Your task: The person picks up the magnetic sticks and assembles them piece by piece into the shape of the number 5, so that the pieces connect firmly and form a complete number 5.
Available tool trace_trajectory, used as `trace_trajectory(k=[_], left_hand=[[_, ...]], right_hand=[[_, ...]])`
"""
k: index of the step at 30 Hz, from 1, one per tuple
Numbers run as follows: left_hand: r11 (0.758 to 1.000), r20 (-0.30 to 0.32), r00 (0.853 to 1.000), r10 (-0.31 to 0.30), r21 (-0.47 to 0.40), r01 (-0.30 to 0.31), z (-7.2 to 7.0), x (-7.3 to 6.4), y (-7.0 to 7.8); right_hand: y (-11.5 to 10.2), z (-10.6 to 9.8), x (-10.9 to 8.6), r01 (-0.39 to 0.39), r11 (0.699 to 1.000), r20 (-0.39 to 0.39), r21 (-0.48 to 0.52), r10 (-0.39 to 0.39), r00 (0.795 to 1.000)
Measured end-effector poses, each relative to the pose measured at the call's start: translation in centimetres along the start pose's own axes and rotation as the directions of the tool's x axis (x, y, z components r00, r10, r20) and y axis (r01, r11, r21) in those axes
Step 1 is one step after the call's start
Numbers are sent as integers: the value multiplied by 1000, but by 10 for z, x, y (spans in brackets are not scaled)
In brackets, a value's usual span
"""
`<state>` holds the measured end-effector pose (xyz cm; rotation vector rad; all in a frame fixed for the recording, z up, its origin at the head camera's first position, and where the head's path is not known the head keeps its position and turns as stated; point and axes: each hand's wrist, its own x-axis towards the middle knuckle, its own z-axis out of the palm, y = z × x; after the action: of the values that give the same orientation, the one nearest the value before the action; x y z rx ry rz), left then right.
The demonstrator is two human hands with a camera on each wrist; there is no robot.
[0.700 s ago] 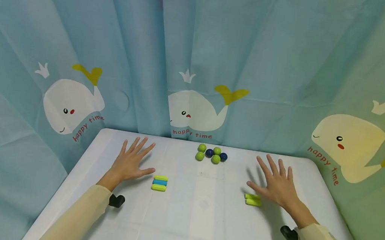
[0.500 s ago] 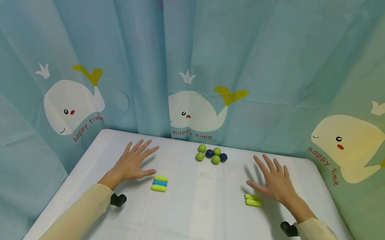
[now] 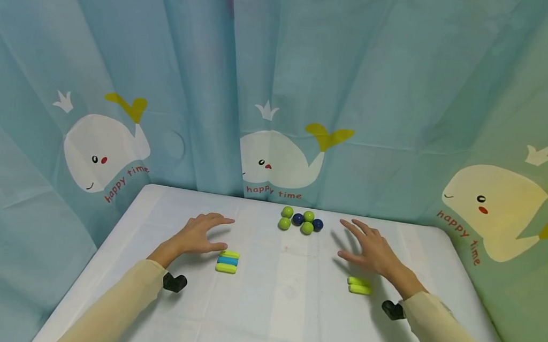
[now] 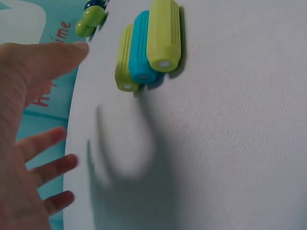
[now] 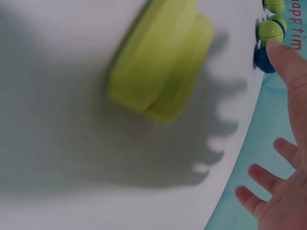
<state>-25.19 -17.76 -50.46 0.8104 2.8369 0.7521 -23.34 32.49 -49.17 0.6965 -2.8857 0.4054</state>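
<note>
My left hand (image 3: 196, 236) hovers over the left side of the table, thumb and fingers spread apart and holding nothing. Just right of its thumb lie three short ribbed rods side by side: a blue rod (image 3: 227, 261) between two yellow-green rods (image 4: 164, 38). Above the right side, my right hand (image 3: 374, 252) is also loosely spread with nothing in it. Two yellow-green rods (image 3: 359, 289) lie together below that hand, and they show large and blurred in the right wrist view. Green balls (image 3: 284, 223) and dark blue balls (image 3: 297, 219) sit grouped at the table's far middle.
The white table (image 3: 272, 321) ends at the back against a blue-green curtain (image 3: 386, 94) with printed whales, which also hangs along both sides. Black wrist devices (image 3: 175, 283) stick out from under the sleeves.
Both hands have turned and moved inward toward the table's middle, their fingers less widely fanned than before. The rods and balls have stayed in place.
</note>
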Motion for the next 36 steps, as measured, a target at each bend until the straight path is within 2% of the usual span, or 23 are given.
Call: trace_trajectory(k=[5,9,13,18,25,30,36], left_hand=[[986,53,997,53,-159,-44,4,1,0],[973,91,993,75,-227,-53,8,3,0],[970,109,990,84,-238,-56,12,5,0],[967,119,988,94,-245,-62,12,6,0],[969,124,986,109,-233,-77,13,9,2],[968,113,986,126,-231,-97,15,10,2],[964,83,986,144,-236,-121,17,10,2]], right_hand=[[-1,7,18,-4,995,40,102,0,999],[-2,14,31,-26,986,75,166,14,997],[-3,21,43,-17,967,94,254,-7,996],[-7,30,55,-15,938,80,347,-14,997],[-13,39,65,-77,916,67,393,55,996],[-17,44,69,-77,911,32,406,69,997],[-21,49,71,-75,917,1,391,81,997]])
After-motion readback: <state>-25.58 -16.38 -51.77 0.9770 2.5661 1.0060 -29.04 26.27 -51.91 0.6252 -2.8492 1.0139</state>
